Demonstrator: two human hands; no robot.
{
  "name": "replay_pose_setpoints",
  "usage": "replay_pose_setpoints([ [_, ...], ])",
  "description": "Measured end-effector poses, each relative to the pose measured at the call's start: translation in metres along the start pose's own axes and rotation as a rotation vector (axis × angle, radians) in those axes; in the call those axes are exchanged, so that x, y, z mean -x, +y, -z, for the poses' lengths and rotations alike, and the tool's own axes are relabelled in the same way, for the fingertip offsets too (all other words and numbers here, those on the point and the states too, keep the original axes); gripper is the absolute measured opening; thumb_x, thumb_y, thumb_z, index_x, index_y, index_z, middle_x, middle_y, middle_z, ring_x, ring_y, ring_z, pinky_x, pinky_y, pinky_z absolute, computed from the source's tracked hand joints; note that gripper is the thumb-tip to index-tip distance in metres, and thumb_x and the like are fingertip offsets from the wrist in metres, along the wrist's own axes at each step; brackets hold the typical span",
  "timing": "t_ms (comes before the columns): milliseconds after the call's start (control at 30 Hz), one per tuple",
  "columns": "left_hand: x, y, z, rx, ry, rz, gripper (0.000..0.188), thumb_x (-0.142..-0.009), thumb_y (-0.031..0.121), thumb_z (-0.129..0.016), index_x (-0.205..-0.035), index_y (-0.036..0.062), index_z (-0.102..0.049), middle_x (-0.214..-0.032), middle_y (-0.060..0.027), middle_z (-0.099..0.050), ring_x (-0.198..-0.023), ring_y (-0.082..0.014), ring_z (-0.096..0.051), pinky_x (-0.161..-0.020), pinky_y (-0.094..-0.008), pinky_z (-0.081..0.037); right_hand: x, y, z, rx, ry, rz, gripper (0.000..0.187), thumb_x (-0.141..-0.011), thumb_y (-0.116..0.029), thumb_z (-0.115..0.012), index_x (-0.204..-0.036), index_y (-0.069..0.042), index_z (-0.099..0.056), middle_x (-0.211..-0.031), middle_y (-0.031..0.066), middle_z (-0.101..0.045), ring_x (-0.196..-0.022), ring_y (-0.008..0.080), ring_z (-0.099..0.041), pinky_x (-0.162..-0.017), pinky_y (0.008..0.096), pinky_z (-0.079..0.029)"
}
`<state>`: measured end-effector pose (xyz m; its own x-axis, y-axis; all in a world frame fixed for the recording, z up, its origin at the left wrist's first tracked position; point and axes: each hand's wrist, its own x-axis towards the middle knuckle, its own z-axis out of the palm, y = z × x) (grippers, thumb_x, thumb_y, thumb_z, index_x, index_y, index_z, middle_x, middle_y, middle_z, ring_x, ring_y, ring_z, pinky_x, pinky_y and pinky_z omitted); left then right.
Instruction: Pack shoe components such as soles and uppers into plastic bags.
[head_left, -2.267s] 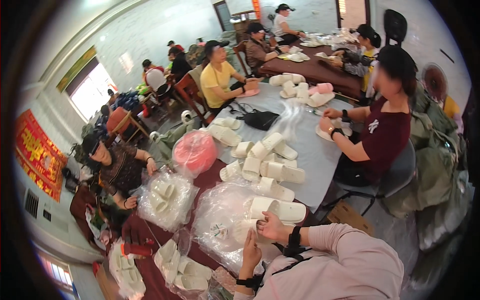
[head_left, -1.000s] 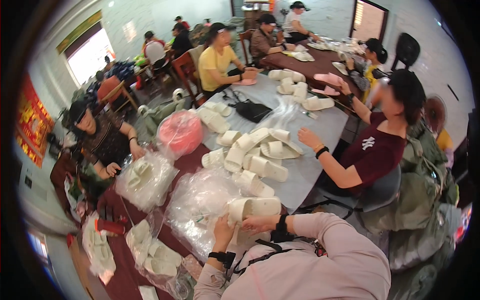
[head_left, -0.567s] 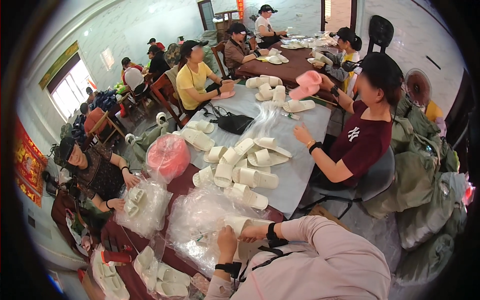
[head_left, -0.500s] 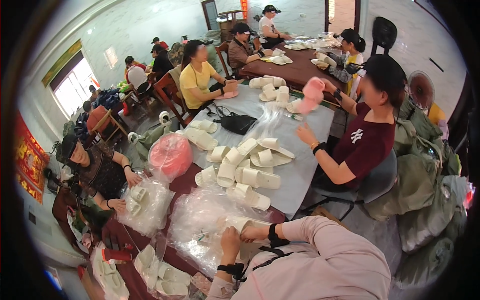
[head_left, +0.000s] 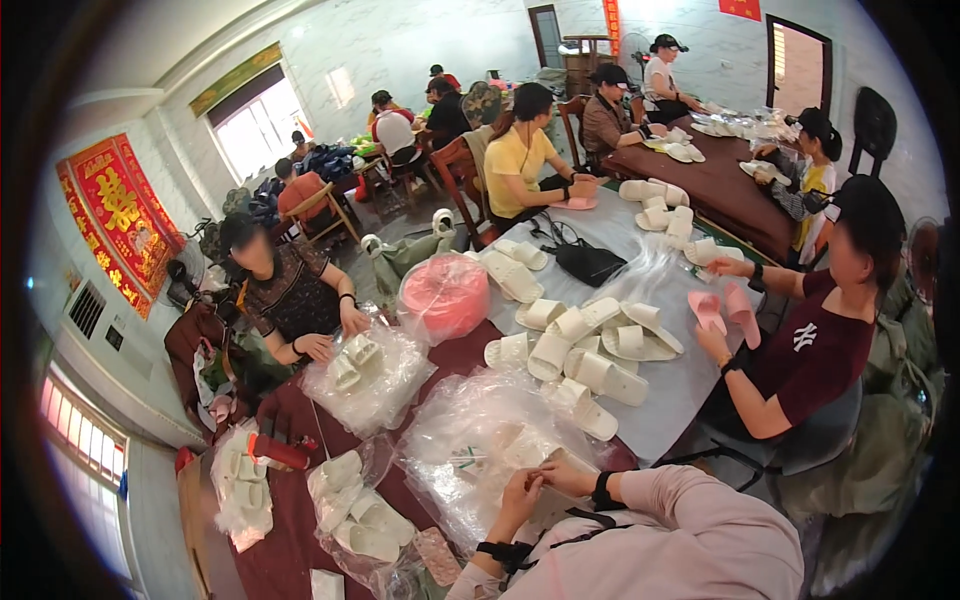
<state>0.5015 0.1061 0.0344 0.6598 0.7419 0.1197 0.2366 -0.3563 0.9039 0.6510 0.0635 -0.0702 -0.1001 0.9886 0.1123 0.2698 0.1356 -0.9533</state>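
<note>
My left hand (head_left: 519, 499) and my right hand (head_left: 570, 475) meet close together at the table's near edge, fingers bent and pressed in. What they pinch is too small or hidden to make out. Pale slippers (head_left: 541, 449) lie partly covered just beyond my fingers. Next to my left hand spreads a heap of clear plastic bags (head_left: 440, 480), with a small white and green item (head_left: 466, 459) on it. Past the bags, several loose cream slippers (head_left: 603, 378) are piled on the grey table cover (head_left: 655, 420).
Bagged slippers (head_left: 365, 525) and a red cylinder (head_left: 280, 452) lie at the left. A pink wrapped bundle (head_left: 445, 297) and a black bag (head_left: 588, 262) sit farther back. One co-worker (head_left: 290, 300) handles bagged slippers; another, at right, holds pink slippers (head_left: 722, 312).
The view has swung left. My hands have drawn together, and the slipper between them shows less. The co-worker at right has lowered the pink slippers and now holds them apart.
</note>
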Motion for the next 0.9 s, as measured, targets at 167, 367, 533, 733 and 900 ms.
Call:
replay_pose_setpoints([
  [167,0.028,-0.072,0.013,-0.282,-0.054,0.262,0.029,-0.086,0.029,-0.052,-0.079,0.0025,-0.061,-0.069,-0.0137,-0.061,-0.059,-0.0243,-0.059,-0.057,-0.033,-0.046,-0.002,-0.014,0.012,-0.15,-0.04,-0.228,0.02,-0.085,-0.009,-0.054,-0.104,-0.006,-0.056,-0.093,0.0123,-0.058,-0.084,0.0243,-0.056,-0.074,0.0296,-0.045],
  [367,0.06,-0.103,0.02,-0.027,-0.411,0.814,0.051,-0.079,0.053,-0.053,-0.073,0.0028,-0.063,-0.063,-0.0061,-0.06,-0.051,-0.0154,-0.055,-0.051,-0.0275,-0.046,-0.008,-0.03,0.014,-0.007,0.043,-0.505,0.03,-0.08,-0.029,-0.06,-0.094,-0.003,-0.062,-0.092,0.0146,-0.06,-0.084,0.0253,-0.056,-0.076,0.0323,-0.045],
  [533,0.058,-0.072,0.018,-0.151,-0.554,0.73,0.063,-0.066,0.059,-0.064,-0.083,-0.0012,-0.059,-0.069,-0.0074,-0.061,-0.056,-0.0149,-0.057,-0.052,-0.0289,-0.048,0.004,-0.061,0.036,0.339,0.19,-0.243,0.037,-0.075,-0.037,-0.061,-0.082,-0.002,-0.067,-0.087,0.0157,-0.064,-0.08,0.0307,-0.059,-0.072,0.0362,-0.046],
  [733,0.072,-0.12,0.002,-0.295,-0.345,0.545,0.056,-0.067,0.053,-0.067,-0.078,-0.0014,-0.056,-0.065,-0.0104,-0.06,-0.053,-0.0183,-0.057,-0.055,-0.0314,-0.047,-0.001,-0.076,0.051,0.627,0.285,-0.379,0.032,-0.071,-0.035,-0.064,-0.079,-0.004,-0.062,-0.08,0.0146,-0.061,-0.08,0.0315,-0.057,-0.069,0.0401,-0.045],
  [900,0.067,-0.13,0.0,-0.396,-0.504,0.48,0.051,-0.072,0.052,-0.059,-0.063,0.002,-0.061,-0.057,-0.0103,-0.06,-0.055,-0.0244,-0.058,-0.06,-0.0337,-0.046,-0.013,-0.066,0.062,0.924,0.349,0.055,0.031,-0.071,-0.031,-0.064,-0.086,-0.006,-0.056,-0.075,0.0113,-0.057,-0.072,0.0289,-0.057,-0.064,0.0398,-0.045],
])
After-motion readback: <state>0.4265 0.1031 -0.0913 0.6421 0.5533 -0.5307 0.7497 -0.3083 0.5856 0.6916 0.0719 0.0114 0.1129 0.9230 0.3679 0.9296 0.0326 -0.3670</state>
